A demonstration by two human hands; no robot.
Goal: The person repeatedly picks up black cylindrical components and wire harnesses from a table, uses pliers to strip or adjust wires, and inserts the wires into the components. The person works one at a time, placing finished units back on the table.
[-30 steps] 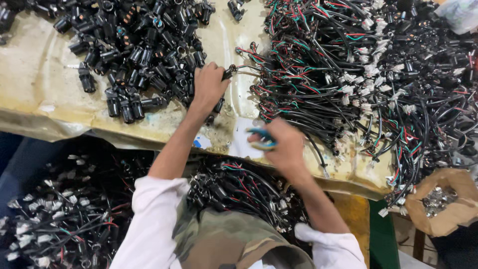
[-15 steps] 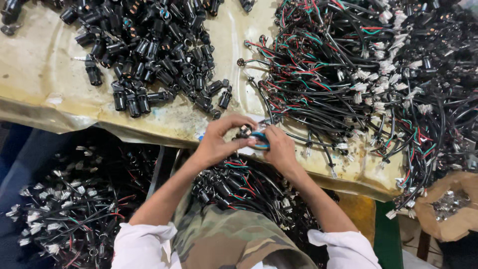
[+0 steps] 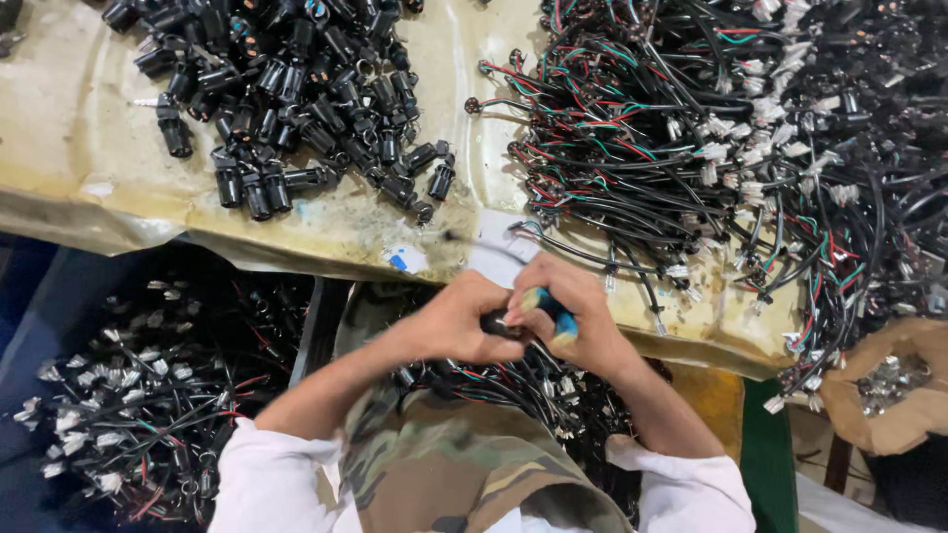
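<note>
The left hand (image 3: pixel 456 321) pinches a small black connector (image 3: pixel 497 323); the right hand (image 3: pixel 573 321) grips a blue-handled tool (image 3: pixel 555 318). Pressed off-axis, the tool may slip into the fingers, or the wire may snag the wire harnesses (image 3: pixel 711 148) beside them.

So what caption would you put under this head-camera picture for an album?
Left hand and right hand meet over a small black part, between black connectors and wire harnesses.

A small sticker (image 3: pixel 400 261) lies on the yellowed table cover (image 3: pixel 89 148) near its front edge, white with a blue patch (too small to tell more). At the far right, below the table's edge, sits an open brown paper bag (image 3: pixel 894 419), crumpled at the rim, with small silvery metal parts (image 3: pixel 886 375) inside. No signs or screens show.
</note>
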